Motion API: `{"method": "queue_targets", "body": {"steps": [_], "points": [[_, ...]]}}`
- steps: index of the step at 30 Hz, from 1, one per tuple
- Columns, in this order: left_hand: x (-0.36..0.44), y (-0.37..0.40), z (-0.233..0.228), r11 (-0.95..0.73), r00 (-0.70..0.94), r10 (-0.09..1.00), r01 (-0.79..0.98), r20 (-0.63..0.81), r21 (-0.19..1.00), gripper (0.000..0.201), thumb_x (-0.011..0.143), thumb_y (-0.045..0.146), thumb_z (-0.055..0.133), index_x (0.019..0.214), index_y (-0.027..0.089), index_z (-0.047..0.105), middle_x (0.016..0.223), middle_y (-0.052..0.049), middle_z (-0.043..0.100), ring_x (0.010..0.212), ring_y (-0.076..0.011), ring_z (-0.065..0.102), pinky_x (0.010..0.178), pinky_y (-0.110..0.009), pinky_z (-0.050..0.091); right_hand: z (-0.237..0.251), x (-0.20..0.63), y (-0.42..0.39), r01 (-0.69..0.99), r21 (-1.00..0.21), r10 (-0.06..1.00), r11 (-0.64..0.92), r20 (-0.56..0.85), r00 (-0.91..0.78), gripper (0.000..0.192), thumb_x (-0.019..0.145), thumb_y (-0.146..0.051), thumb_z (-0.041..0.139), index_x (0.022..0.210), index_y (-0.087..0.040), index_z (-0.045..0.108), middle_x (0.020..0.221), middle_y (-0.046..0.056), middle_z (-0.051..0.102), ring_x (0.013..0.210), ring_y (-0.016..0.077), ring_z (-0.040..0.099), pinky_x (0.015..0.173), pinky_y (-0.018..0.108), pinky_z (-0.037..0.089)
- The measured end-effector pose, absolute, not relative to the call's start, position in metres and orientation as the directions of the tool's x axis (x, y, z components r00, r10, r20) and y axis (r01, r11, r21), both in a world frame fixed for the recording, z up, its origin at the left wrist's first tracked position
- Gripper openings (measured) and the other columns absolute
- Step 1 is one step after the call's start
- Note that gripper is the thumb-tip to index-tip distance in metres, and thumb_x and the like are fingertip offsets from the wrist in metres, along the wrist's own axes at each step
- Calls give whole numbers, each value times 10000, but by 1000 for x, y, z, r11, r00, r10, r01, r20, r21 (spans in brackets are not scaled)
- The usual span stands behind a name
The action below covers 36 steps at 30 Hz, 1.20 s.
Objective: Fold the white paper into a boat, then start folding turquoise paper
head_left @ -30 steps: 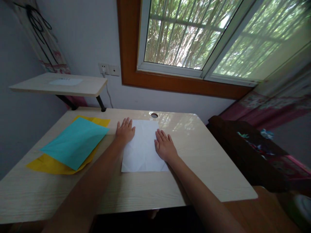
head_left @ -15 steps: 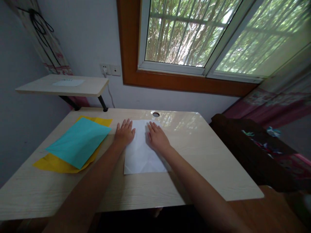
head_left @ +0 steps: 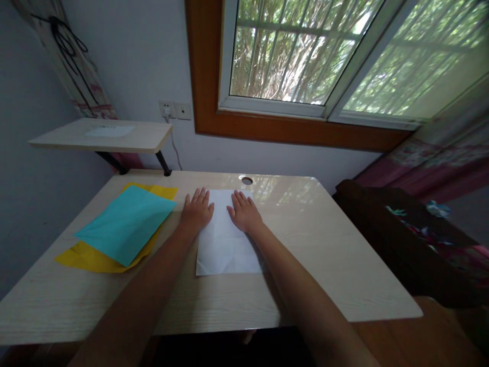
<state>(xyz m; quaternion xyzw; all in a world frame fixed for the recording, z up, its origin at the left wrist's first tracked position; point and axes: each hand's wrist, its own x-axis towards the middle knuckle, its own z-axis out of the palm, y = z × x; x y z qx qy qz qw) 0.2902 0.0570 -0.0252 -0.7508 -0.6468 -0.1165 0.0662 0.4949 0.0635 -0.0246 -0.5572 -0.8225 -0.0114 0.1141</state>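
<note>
Your right hand (head_left: 244, 214) has slid left across the white paper (head_left: 227, 244) since a second ago, and now lies close beside your left hand (head_left: 196, 210), with only a narrow strip of paper between them. Both hands lie flat, palms down, fingers straight and pointing away from you toward the wall. Neither has any grip on anything; the fingers are spread open and simply press on the sheet. Your left hand rests on the paper's far left corner, partly on the bare counter (head_left: 324, 255). Your right hand sits fully on the paper near its far edge. Both forearms reach in from the near edge of the counter.

The white paper lies flat at the middle of the counter, its far edge just short of a round cable hole (head_left: 246, 180). To its left, near but not touching, a teal sheet (head_left: 126, 224) lies on top of a yellow sheet (head_left: 95, 257). The counter's right half is bare wood out to its right edge, and a bare strip runs along the near edge. A small shelf (head_left: 103, 136) stands above the far left corner.
</note>
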Motion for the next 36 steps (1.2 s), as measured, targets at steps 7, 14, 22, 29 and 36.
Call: {"method": "queue_targets", "body": {"steps": [7,14,22,29,36], "points": [[291,58,-27,-147,130,961,988,245,50,589,1015,405,281,1534,140,360,1635,-100,278,1516,-262,232,1221,-523,149,-28,541,61,947,-55,934,318,193,-302,610,1040,-450,274,1545,-111,330,1629,122,279,1512,274,260,1223,483,191],[291,58,-18,-133,115,971,989,210,72,585,1008,390,310,1523,121,375,1636,-113,273,1516,-281,227,1212,-548,176,-29,557,54,960,-15,943,280,194,-272,586,1045,-437,254,1553,-152,321,1633,88,285,1514,269,253,1217,494,200],[357,19,-2,-349,309,905,932,293,97,538,1009,349,325,1490,136,437,1619,-102,329,1525,-272,203,1237,-522,140,-28,555,53,960,-14,941,281,203,-272,580,1044,-424,254,1555,-158,316,1632,88,286,1513,269,255,1213,503,209],[361,-13,-17,-451,411,872,886,266,111,561,1019,425,319,1511,168,405,1612,-89,346,1506,-253,270,1240,-496,178,-25,555,52,959,-8,942,285,189,-278,583,1045,-418,245,1554,-144,316,1639,79,265,1516,265,247,1217,489,204],[293,-16,-22,-418,395,884,907,250,46,551,998,387,405,1495,150,425,1603,-124,355,1499,-266,289,1221,-474,256,-26,555,53,965,-7,953,262,158,-257,589,1044,-423,238,1566,-153,290,1644,73,246,1523,256,229,1221,481,197]]}}
